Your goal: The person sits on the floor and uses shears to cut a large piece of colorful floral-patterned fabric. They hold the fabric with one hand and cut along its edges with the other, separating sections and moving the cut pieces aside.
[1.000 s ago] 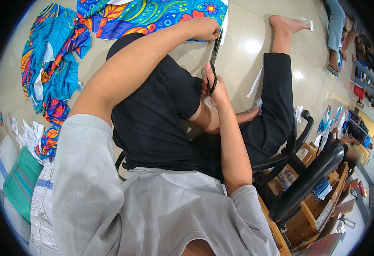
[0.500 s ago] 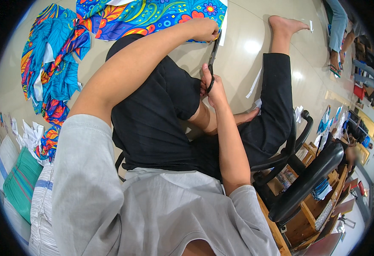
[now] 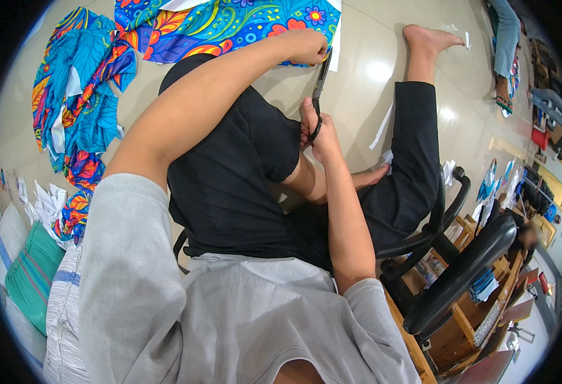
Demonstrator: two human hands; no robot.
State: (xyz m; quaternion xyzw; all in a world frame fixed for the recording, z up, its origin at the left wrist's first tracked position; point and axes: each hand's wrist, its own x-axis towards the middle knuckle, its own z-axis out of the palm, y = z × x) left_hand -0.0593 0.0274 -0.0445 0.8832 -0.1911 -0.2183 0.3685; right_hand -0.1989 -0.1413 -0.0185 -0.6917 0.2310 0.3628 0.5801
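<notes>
Left hand point(image 3: 309, 47), twelve o'clock, apparently pinching printed cloth point(image 3: 249, 27), likely steadying its edge; right hand point(image 3: 321, 137) grips scissors point(image 3: 320, 85), blades toward twelve.

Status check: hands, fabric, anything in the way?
Right hand gripping scissors. Left hand closed at fabric's near right corner. Fabric spread on floor. Left hand sits close to scissors' tips.

The grey-sleeved, bare-forearmed left arm point(image 3: 204, 105) stretched far forward and slanted to the right, ending in a bare left hand point(image 3: 309, 48) with tightly curled fingers. The grey-sleeved, bare-forearmed right arm point(image 3: 349, 217) pointed forward, its bare right hand point(image 3: 321, 134) closed in a grip farther back, the thumb pointing ahead.
</notes>
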